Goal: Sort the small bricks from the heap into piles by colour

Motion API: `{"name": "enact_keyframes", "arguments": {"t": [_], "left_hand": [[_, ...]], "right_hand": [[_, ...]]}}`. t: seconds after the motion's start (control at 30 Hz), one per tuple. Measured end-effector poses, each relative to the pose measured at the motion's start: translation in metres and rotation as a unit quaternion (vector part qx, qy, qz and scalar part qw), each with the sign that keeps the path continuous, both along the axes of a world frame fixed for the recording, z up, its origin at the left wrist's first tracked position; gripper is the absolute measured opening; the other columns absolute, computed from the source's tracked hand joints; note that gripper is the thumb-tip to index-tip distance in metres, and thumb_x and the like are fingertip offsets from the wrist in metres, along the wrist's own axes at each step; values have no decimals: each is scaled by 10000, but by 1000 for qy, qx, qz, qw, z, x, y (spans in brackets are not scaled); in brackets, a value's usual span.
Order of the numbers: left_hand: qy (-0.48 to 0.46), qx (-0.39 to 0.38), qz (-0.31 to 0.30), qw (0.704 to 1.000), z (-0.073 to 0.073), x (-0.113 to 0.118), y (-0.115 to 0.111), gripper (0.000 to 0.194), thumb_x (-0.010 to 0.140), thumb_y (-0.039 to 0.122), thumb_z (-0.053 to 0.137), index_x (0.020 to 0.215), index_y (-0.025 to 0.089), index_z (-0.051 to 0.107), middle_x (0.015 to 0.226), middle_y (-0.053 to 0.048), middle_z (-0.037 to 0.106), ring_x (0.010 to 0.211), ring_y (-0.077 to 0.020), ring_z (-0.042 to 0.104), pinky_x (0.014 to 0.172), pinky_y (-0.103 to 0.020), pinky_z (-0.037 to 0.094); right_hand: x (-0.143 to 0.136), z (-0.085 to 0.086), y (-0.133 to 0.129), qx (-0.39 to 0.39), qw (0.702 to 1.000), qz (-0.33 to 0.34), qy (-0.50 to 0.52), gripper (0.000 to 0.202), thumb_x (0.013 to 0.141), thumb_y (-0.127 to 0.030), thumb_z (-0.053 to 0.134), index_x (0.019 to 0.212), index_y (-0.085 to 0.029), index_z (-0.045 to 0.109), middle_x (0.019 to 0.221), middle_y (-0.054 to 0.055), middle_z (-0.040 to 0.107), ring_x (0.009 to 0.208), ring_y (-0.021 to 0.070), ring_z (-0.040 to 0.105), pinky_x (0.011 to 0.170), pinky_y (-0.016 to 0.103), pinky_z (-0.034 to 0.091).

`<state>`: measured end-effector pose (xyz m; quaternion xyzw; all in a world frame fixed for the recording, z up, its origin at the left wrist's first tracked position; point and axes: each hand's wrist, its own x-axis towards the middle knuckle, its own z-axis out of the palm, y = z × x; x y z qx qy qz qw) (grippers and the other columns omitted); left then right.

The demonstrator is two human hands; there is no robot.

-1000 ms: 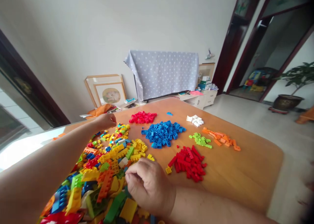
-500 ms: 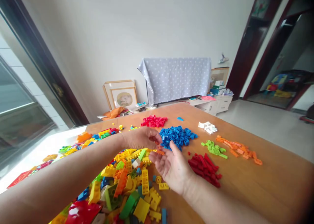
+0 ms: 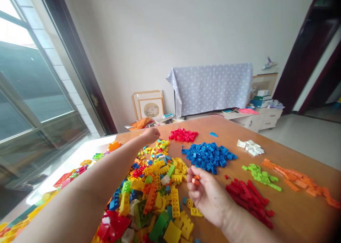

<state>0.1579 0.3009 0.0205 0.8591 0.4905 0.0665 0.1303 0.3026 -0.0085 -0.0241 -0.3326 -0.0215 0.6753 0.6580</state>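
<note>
My right hand [image 3: 206, 195] is palm up with its fingers curled around small orange bricks [image 3: 195, 181], just in front of the blue brick pile [image 3: 210, 156]. Reaching to the far end of the mixed brick pile [image 3: 174, 202], my left hand [image 3: 151, 135] has its fingers bent down and drawn together. Whatever they may pinch is hidden. Small yellow bricks [image 3: 163, 143] lie right beside it. The mixed pile spreads under and beside my left forearm, mostly yellow, with green, orange, blue and red pieces.
Sorted heaps lie on the wooden table [image 3: 266, 214]: pink-red bricks [image 3: 183, 135], white bricks [image 3: 250, 147], lime bricks [image 3: 261, 176], orange pieces [image 3: 301, 179] and dark red pieces [image 3: 250, 202]. A single blue piece [image 3: 213, 134] lies near the far edge. More bricks line the left side.
My left hand has left my right hand and reached forward and left to the far end of the mixed pile. My right hand's fingers have curled around the orange bricks. The view has turned left.
</note>
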Motion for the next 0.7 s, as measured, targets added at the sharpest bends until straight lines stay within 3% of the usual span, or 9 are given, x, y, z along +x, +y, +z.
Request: {"name": "enact_keyframes", "arguments": {"t": [0.13, 0.27, 0.5, 0.7], "left_hand": [[90, 0, 0, 996, -25, -3, 16, 306, 967, 390, 649, 1153, 147, 664, 1155, -85, 674, 1026, -216, 659, 905, -428, 567], [143, 1, -25, 989, -40, 5, 22, 304, 973, 388, 640, 1179, 166, 664, 1217, -94, 660, 1069, -222, 646, 937, -433, 560], [191, -15, 3, 981, -41, 13, 27, 300, 971, 386, 647, 1145, 143, 670, 1157, -82, 680, 1038, -221, 664, 910, -423, 573], [185, -36, 34, 982, -32, 10, 14, 289, 968, 392, 648, 1112, 143, 678, 1134, -76, 685, 1010, -215, 667, 892, -405, 576]], "right_hand": [[-2, -5, 0, 14, 1000, 5, -23, 118, 927, -248, 658, 905, -138, 623, 719, 9, 601, 490, 55, 487, 382, 142, 283], [-1, -6, 1, 22, 999, 3, -37, 154, 940, -283, 640, 891, -138, 621, 719, 9, 596, 480, 51, 464, 389, 150, 278], [-1, -8, 0, 27, 999, 6, -37, 179, 938, -301, 641, 890, -129, 628, 728, 18, 600, 485, 51, 448, 399, 157, 268], [-2, -7, -1, 23, 999, 8, -40, 180, 922, -315, 667, 884, -145, 625, 726, 17, 608, 486, 57, 470, 403, 156, 273]]}}
